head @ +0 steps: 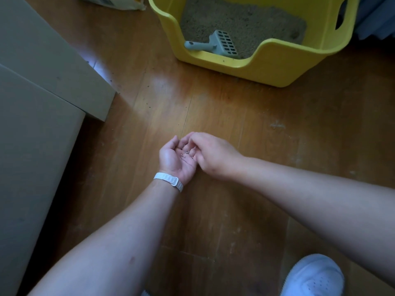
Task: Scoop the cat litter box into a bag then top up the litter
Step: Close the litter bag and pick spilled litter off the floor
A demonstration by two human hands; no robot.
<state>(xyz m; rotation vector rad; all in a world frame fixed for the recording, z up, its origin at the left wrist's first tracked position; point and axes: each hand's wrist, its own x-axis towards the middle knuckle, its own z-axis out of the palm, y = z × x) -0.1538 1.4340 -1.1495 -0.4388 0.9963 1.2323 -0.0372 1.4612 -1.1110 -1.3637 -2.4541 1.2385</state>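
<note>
Stray-grain pickup beside the litter box. We see the left hand [176, 159] turned palm up and cupped, its fingers curled around a small heap of litter grains [186, 153]. The right hand [210, 153] reaches in from the right with its fingers bunched over that palm. We cannot tell whether it pinches a grain or has let one go, as the fingertips are hidden. Both hands hover low over the wooden floor [235, 107], near the middle of the scene. More specks lie scattered on the boards between the hands and the box.

The yellow litter box [275, 60] stands at the far right, well apart from the hands, with litter [245, 24] spread across its bottom. The grey scoop [215, 44] lies on the litter at the near-left corner, just behind the low entry lip. Its long axis runs roughly left to right, with the handle pointing left and the slotted head to the right.

We judge the step in hand to be tidying spilled grains, a side chore to scooping or topping up. The next move calls for carrying the cupped palm level to the box or a bag. A white bag [111, 2] shows partly at the far left edge, and cardboard boxes [42, 82] fill the left side.
</note>
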